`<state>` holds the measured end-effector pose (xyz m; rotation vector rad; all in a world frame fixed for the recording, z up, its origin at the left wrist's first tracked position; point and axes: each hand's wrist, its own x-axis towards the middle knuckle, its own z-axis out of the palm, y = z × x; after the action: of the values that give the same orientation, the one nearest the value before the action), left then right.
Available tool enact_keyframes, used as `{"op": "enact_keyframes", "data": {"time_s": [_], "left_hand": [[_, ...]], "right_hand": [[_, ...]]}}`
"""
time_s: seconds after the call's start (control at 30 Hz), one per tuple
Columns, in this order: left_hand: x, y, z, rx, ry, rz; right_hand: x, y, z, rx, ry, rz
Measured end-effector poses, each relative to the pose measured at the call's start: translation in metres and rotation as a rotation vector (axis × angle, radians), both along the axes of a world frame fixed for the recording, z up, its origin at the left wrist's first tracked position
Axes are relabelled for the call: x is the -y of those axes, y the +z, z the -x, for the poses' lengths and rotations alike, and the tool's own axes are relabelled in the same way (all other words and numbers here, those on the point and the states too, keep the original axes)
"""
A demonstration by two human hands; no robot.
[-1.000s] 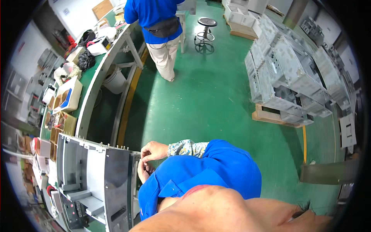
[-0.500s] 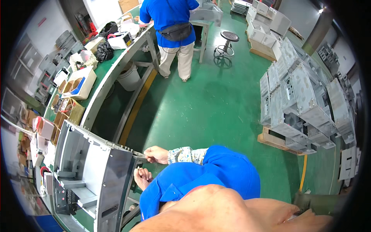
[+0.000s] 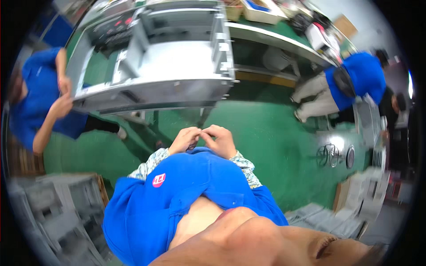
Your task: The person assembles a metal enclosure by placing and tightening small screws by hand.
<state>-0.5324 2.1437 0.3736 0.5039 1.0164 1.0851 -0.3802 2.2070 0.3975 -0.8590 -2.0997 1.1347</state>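
My left hand (image 3: 185, 140) and my right hand (image 3: 220, 141) meet in front of my belly, fingertips pinched together. Whatever lies between them, if anything, is too small and blurred to make out. Both wrists come out of patterned sleeve cuffs. Beyond my hands, on the workbench, stands a large grey metal cabinet frame (image 3: 155, 94) with an open top and inner compartments. A gap separates my hands from its near side wall. Inside the left compartment a dark part with red spots (image 3: 116, 30) shows.
At the left, a person in a blue shirt (image 3: 42, 99) holds both hands at the frame's corner. Another blue-shirted person (image 3: 360, 80) stands at the bench's right. Grey metal housings (image 3: 62, 213) are stacked at lower left, a stool (image 3: 349, 156) stands right, and boxes (image 3: 264, 11) sit on the bench.
The view has swung so the cabinet frame lies straight ahead. My hands, earlier apart near the frame's edge, have come together before my belly. The person at the left has come into view.
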Motion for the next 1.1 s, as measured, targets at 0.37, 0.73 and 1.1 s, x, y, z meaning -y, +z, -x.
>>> {"op": "enact_keyframes", "data": {"time_s": [0.37,0.73,1.1], "left_hand": [[0.062,-0.019,0.151,0.699,0.724,0.166],[0.094,0.009,0.250,0.338,0.432,0.026],[0.099,0.007,0.280,0.256,0.300,0.004]], "right_hand": [[0.021,-0.007,0.162,-0.280,-0.201,0.330],[0.019,-0.007,0.280,-0.482,-0.500,0.441],[0.023,-0.012,0.297,-0.393,-0.704,0.059]]}}
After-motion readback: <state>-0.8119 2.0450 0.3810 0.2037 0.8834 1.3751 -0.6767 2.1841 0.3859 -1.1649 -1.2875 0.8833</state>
